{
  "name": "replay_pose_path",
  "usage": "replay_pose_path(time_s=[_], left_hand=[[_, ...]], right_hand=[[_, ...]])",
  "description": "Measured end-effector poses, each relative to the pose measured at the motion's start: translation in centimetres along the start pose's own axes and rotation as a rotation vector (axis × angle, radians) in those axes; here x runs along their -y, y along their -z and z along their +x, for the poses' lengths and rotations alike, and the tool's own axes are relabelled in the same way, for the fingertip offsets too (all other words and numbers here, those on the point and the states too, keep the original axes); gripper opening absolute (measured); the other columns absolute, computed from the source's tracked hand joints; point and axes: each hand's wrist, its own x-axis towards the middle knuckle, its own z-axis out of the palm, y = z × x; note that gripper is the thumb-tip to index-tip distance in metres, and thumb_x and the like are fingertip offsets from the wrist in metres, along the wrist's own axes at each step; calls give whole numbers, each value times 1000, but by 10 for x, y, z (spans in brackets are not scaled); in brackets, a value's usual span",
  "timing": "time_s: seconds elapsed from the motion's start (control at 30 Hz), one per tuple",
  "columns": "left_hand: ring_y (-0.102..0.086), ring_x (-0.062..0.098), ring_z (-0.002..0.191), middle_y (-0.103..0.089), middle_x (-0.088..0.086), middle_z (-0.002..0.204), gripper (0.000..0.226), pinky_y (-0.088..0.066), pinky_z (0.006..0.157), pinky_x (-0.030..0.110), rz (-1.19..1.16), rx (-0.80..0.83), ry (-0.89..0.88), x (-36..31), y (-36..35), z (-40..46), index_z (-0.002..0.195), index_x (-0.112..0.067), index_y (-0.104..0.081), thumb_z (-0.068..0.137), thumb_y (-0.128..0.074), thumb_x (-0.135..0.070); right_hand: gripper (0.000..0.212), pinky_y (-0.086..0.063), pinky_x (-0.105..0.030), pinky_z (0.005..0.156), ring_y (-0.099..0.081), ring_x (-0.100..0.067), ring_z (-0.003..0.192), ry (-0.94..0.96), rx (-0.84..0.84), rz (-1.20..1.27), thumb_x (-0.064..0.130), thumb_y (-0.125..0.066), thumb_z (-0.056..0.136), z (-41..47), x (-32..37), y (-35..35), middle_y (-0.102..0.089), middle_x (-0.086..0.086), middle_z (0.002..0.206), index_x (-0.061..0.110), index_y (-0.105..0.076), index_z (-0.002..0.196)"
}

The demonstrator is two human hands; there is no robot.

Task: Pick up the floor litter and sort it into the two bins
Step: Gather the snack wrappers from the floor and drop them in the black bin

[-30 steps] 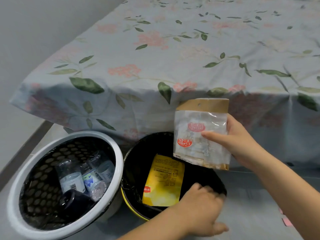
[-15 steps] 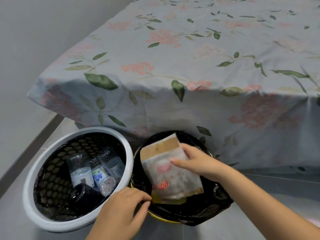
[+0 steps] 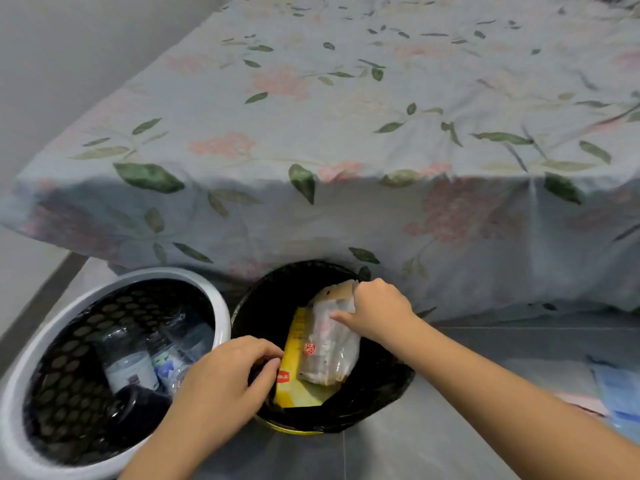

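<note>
Clear packet [image 3: 329, 344] now down inside black-lined bin [image 3: 374, 410], atop yellow wrapper [image 3: 294, 386]. Right hand [image 3: 375, 311] still pinching it at 12 o'clock; left hand [image 3: 221, 382] curled on rim at 9. Release imminent.

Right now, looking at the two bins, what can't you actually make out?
- Head view: whether the right hand grips the clear packet or just touches it; its fingertips are hidden.
- The yellow packet print is too small, and the clear packet covers part of it.
- The left hand hides part of the bottles in the white bin.
- The blue item on the floor is blurred and cut off by the right edge.
</note>
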Motion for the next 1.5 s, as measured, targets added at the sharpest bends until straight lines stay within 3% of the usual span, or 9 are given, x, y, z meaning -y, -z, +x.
replay_pose_path(time_s=[0.17,0.3,0.4,0.5,0.6,0.77,1.13,1.37,1.5], left_hand=[[-62,-1,91,-65,-23,90,55,-52,80,29,99,97,-111,-51,-1,29,98,-37,-68,73,-27,-62],[-64,3,90,-66,-22,89,44,-53,77,32,228,150,-204,-88,-5,58,96,-39,-68,76,-35,-60],[-65,8,91,-67,-18,91,18,-53,78,33,277,201,-320,-131,-21,85,98,-37,-69,87,-55,-42],[-65,14,95,-68,-13,94,21,-52,78,33,349,249,-467,-180,-57,114,100,-34,-67,89,-50,-42],[-64,18,102,-68,-11,103,23,-52,81,33,402,322,-638,-234,-105,135,103,-32,-65,90,-48,-41],[-59,22,109,-64,-6,116,26,-49,82,32,491,431,-890,-312,-191,137,110,-29,-62,94,-43,-36],[-61,25,107,-65,2,117,31,-48,78,31,734,740,-1301,-393,-377,76,113,-22,-64,93,-42,-27],[-54,25,118,-57,3,128,43,-49,92,36,626,909,-1267,-402,-464,14,128,-22,-54,91,-53,-43],[-51,27,124,-52,8,135,60,-46,98,38,463,1002,-1191,-392,-504,-30,136,-17,-43,86,-58,-47]], right_hand=[[57,-34,-28,53,-49,-28,64,134,-254,-180,62,-51,86,-41,-28,46,-39,-2,61,10,-42,63],[47,-38,-31,59,-51,-30,68,-26,-356,-20,50,-47,92,-73,-118,77,-45,-6,62,14,-44,61],[34,-49,-37,80,-61,-29,99,-151,-217,122,48,-54,88,-107,-212,66,-66,-9,101,16,-60,97],[53,-46,-35,96,-56,-22,116,-313,-88,235,49,-58,86,-150,-284,31,-60,-5,126,15,-51,128],[53,-42,-33,99,-53,-22,121,-492,-52,258,43,-57,89,-190,-335,-13,-58,-5,130,15,-48,132],[42,-45,-34,94,-55,-25,117,-735,-1,252,38,-55,89,-252,-397,-84,-62,-6,121,20,-54,127],[46,-45,-36,95,-52,-26,120,-897,143,187,28,-61,87,-364,-453,-182,-57,-7,130,20,-50,131],[54,-45,-35,93,-55,-25,113,-974,151,333,39,-66,82,-406,-458,-239,-60,-8,124,20,-52,130],[54,-42,-34,99,-52,-25,116,-1017,36,464,39,-63,85,-430,-454,-260,-55,-8,129,18,-49,133]])
